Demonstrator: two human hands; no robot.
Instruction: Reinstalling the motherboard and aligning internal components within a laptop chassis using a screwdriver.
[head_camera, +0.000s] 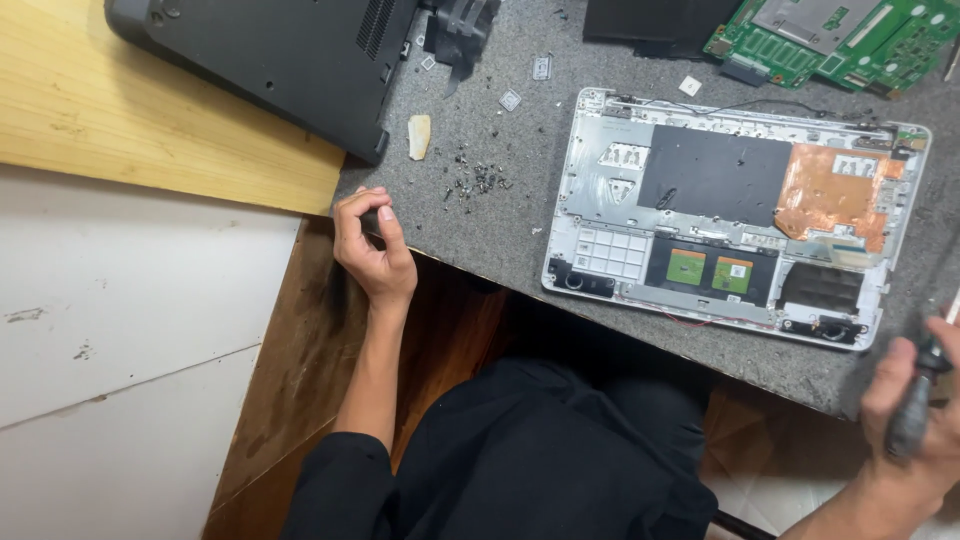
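Grey speckled table (500, 240) fills the scene, with pale wood at far left. An opened white laptop shell (720, 215) lies right of centre; it looks rigid but fragile, best held by its edges. Left hand (372, 250) curls its fingers on the table's near edge; right hand (915, 410) grips a dark screwdriver (912, 415). Tiny screws (478, 182) lie scattered.

light is even and soft, moderately bright, likely from overhead; no hard shadows on the grey desktop (500, 240). the space beneath the desk falls into dim brown shade, and the black clothing (540, 450) shows little detail. mild sheen on the copper foil (830, 190) of the opened laptop shell (600, 150). centre is sharp; small screws (478, 181) resolve. the right hand (920, 400) at the frame edge is blurred, its dark tool (908, 420) smeared. slight wide-angle stretch at the corners.
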